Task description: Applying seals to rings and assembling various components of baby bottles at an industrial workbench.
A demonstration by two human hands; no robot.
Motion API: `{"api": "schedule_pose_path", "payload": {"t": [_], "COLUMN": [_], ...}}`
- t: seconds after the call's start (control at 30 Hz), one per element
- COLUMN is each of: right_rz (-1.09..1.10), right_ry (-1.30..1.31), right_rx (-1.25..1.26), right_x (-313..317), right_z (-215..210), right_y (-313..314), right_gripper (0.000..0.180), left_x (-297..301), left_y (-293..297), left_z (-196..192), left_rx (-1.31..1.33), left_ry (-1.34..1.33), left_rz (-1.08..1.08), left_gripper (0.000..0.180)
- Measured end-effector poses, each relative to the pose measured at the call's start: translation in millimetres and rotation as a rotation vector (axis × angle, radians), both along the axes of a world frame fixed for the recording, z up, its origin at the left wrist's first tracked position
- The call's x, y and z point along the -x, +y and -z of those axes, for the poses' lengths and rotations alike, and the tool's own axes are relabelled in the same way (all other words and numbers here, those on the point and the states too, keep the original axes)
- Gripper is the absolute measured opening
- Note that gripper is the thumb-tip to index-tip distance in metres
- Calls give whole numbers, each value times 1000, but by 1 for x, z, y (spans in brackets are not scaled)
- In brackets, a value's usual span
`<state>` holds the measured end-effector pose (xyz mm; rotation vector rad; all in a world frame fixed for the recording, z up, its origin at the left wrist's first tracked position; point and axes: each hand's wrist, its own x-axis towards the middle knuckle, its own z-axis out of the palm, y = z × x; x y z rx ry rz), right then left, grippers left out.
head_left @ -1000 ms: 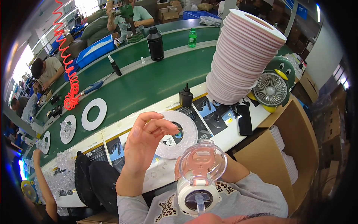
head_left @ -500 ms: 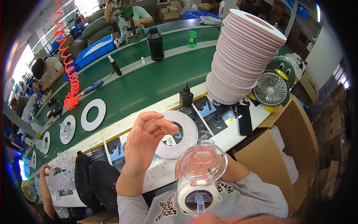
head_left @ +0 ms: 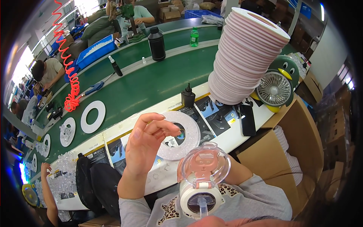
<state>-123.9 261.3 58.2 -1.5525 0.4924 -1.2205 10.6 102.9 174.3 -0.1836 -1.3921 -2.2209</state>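
A water bottle (head_left: 189, 202) with a clear straw is held close below me, its pink lid with a bear face (head_left: 204, 164) flipped up. My right arm reaches behind it, and my right hand (head_left: 235, 170) grips the bottle, with the fingers hidden by the lid. Raised over the table, my left hand (head_left: 141, 145) is open and empty, its fingers loosely bent and apart. Behind its fingers a glittery white ring (head_left: 191, 130) lies flat on the printed sheets of the white tabletop.
A tall stack of white rings (head_left: 245, 56) stands right of a black dropper bottle (head_left: 188, 96). Beside it are a phone (head_left: 247, 120), a penguin fan (head_left: 275, 89) and a cardboard box (head_left: 264, 155). Beyond runs a green conveyor (head_left: 136, 90). Another person's hand (head_left: 46, 168) is left.
My hands and the bottle stay as they were. The co-worker's hand at the left has risen slightly, and the view has shifted a little.
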Motion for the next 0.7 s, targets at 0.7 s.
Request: {"api": "schedule_pose_path", "payload": {"t": [0.7], "right_rz": [-50], "right_ry": [-72], "right_rx": [-13], "right_x": [0], "right_z": [8], "right_y": [1], "right_gripper": [85], "left_x": [1], "left_y": [6], "left_z": [-3], "left_rx": [18], "left_ry": [-7], "left_rz": [-54], "left_gripper": [49]}}
